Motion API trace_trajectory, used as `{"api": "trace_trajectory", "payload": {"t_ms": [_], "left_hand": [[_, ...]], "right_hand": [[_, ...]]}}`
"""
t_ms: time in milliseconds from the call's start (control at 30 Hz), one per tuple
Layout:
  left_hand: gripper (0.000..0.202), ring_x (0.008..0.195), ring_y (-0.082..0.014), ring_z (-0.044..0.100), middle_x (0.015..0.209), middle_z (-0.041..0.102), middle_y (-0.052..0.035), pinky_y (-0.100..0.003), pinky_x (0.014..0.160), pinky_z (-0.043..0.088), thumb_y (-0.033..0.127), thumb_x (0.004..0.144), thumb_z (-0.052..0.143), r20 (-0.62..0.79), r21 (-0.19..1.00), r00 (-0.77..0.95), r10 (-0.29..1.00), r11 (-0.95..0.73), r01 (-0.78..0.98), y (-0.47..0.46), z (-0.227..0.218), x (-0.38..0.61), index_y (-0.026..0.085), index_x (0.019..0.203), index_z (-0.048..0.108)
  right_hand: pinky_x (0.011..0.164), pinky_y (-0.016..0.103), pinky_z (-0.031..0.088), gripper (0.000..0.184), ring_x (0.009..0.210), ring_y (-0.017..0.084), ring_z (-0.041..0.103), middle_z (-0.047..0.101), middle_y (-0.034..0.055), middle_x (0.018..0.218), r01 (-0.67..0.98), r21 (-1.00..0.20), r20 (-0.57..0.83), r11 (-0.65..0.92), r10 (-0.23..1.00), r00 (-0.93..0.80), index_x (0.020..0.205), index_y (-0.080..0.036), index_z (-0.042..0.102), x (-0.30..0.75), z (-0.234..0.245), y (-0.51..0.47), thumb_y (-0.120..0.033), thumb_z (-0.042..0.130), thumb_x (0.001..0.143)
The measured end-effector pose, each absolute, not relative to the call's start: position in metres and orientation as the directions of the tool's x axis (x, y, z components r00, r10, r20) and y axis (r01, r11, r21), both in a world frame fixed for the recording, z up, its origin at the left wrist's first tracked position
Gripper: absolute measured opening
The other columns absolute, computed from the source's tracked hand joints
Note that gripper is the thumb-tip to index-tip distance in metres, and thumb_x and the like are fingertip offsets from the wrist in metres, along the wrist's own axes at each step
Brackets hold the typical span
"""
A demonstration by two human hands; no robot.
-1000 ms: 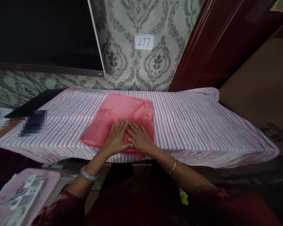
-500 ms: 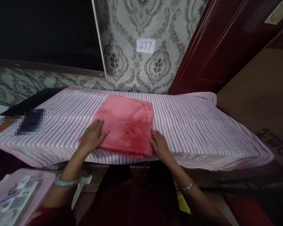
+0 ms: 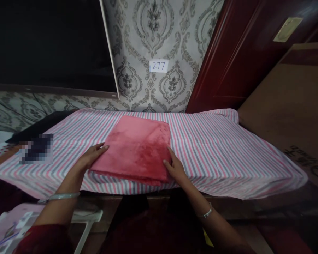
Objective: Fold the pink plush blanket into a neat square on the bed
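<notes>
A folded pink towel lies on a table covered with a pink, grey and white striped cloth. My left hand is at the towel's left edge, thumb on top and fingers tucked under the fold. My right hand holds the near right corner the same way, thumb on top and fingers underneath. The towel's near edge sits slightly raised off the cloth, with a shadow under it. Each wrist carries a bangle.
A patterned wall with a paper label "277" rises behind the table. A dark red door stands at the right, and a dark panel at the upper left. A blurred dark object lies on the cloth's left end. A pink item sits at the lower left.
My hands moved from the middle of the towel's top outward to its left and right edges, then took hold there. The near edge has lifted a little.
</notes>
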State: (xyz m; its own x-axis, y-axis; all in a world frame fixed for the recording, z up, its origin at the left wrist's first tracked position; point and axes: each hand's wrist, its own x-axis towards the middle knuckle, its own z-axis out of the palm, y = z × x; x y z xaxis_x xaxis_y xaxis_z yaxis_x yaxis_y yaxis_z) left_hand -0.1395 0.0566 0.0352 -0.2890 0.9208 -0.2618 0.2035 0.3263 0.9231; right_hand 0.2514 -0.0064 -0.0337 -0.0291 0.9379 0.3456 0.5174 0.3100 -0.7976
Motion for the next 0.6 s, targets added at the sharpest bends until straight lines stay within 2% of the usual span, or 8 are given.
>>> {"api": "trace_trajectory", "payload": {"t_ms": [67,133,200,333,433,500,600], "left_hand": [[0.060,0.080,-0.0265,0.077,0.098,0.078,-0.0175,-0.033,0.073,0.062,0.030,0.069,0.089,-0.360,0.928,-0.206,0.910,0.373,0.024,0.054,0.045,-0.138,0.010,0.123,0.070],[0.044,0.075,-0.0284,0.077,0.091,0.079,-0.0185,-0.033,0.067,0.063,0.028,0.068,0.088,-0.421,0.907,-0.130,0.898,0.418,-0.045,0.052,0.055,-0.135,0.010,0.106,0.076],[0.034,0.073,-0.0300,0.077,0.088,0.078,-0.0196,-0.033,0.064,0.063,0.029,0.071,0.086,-0.491,0.870,-0.085,0.867,0.484,-0.090,0.050,0.064,-0.132,0.011,0.098,0.078],[0.037,0.073,-0.0320,0.077,0.091,0.078,-0.0219,-0.035,0.063,0.064,0.033,0.074,0.083,-0.572,0.813,-0.031,0.819,0.563,-0.146,0.053,0.070,-0.128,0.008,0.100,0.078],[0.036,0.067,-0.0313,0.076,0.089,0.079,-0.0190,-0.037,0.060,0.064,0.031,0.076,0.081,-0.570,0.811,-0.020,0.821,0.559,-0.172,0.055,0.068,-0.127,0.010,0.105,0.078],[0.035,0.065,-0.0303,0.076,0.086,0.079,-0.0172,-0.037,0.058,0.064,0.029,0.076,0.080,-0.571,0.807,-0.018,0.821,0.556,-0.199,0.055,0.066,-0.126,0.011,0.107,0.077],[0.037,0.065,-0.0289,0.076,0.084,0.079,-0.0151,-0.035,0.060,0.064,0.027,0.075,0.081,-0.569,0.797,-0.021,0.822,0.545,-0.259,0.055,0.066,-0.122,0.011,0.108,0.076]], "right_hand": [[0.115,0.051,0.040,0.073,0.141,0.031,0.047,0.051,0.0128,0.152,0.502,-0.814,0.326,0.292,0.945,-0.020,0.157,-0.019,0.038,0.249,-0.028,-0.006,-0.043,0.053,0.090],[0.115,0.051,0.041,0.075,0.141,0.031,0.046,0.049,0.0111,0.154,0.471,-0.838,0.309,0.276,0.951,-0.007,0.157,-0.020,0.036,0.246,-0.023,-0.005,-0.040,0.055,0.087],[0.116,0.051,0.040,0.078,0.142,0.031,0.045,0.048,0.0098,0.155,0.404,-0.875,0.297,0.267,0.955,0.012,0.158,-0.022,0.035,0.244,-0.021,-0.003,-0.039,0.058,0.085],[0.107,0.052,0.050,0.088,0.131,0.031,0.057,0.058,0.0126,0.145,0.095,-0.984,0.156,0.153,0.987,0.029,0.163,-0.019,0.019,0.242,-0.021,0.002,-0.041,0.058,0.087],[0.102,0.050,0.054,0.096,0.120,0.030,0.065,0.064,0.0147,0.137,-0.112,-0.994,0.013,0.012,1.000,-0.011,0.164,-0.015,0.007,0.246,-0.020,0.006,-0.043,0.058,0.088],[0.101,0.049,0.055,0.099,0.118,0.029,0.066,0.064,0.0144,0.136,-0.106,-0.994,-0.016,-0.021,0.999,-0.051,0.164,-0.015,0.008,0.249,-0.017,0.010,-0.045,0.061,0.087],[0.099,0.047,0.056,0.098,0.121,0.029,0.064,0.059,0.0145,0.142,-0.006,-0.999,0.032,0.032,0.997,-0.074,0.164,-0.017,0.013,0.247,-0.015,0.020,-0.047,0.064,0.085]]}}
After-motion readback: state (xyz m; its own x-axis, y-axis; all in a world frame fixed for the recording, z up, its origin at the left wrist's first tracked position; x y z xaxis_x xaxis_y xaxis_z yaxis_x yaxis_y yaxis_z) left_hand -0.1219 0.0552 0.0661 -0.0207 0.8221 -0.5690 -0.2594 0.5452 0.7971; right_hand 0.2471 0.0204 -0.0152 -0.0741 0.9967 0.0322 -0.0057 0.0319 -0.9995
